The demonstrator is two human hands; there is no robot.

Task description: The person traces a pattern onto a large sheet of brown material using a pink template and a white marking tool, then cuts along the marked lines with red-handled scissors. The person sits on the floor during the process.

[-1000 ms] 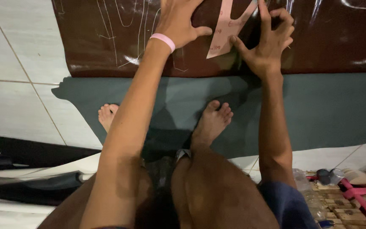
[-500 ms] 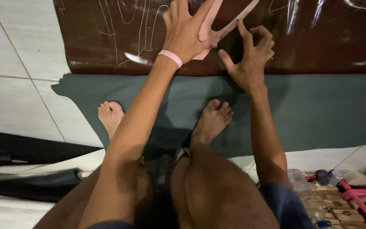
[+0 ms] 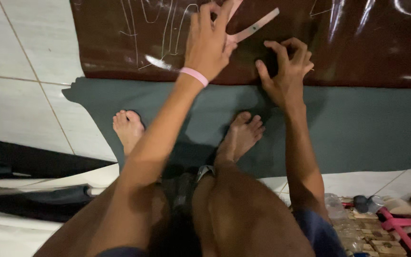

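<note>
The person squats on the floor, both arms stretched forward over a glossy dark brown sheet (image 3: 357, 43) that lies across the top of the view. The left hand (image 3: 209, 40), with a pink band (image 3: 194, 76) around its wrist, is open with fingers spread and presses down on a pink forked pattern piece (image 3: 253, 29) that lies flat on the brown sheet. One strip of the pattern piece sticks out to the right from under the fingers; another runs up past the top edge of the view. The right hand (image 3: 286, 71) rests just beside the pattern piece on the sheet's lower edge, fingers curled and fingertips touching the sheet. Whether it holds a small tool cannot be told. Pale traced outlines (image 3: 167, 33) show on the brown sheet to the left of the left hand.

Under the brown sheet lies a grey-green sheet (image 3: 357, 128) on which both bare feet (image 3: 241, 133) stand. The floor (image 3: 20, 71) is laid with white tiles. Dark strips of material (image 3: 48, 164) lie at the left. At the lower right are a clear plastic bottle (image 3: 333, 205) and a pink strap (image 3: 398, 226).
</note>
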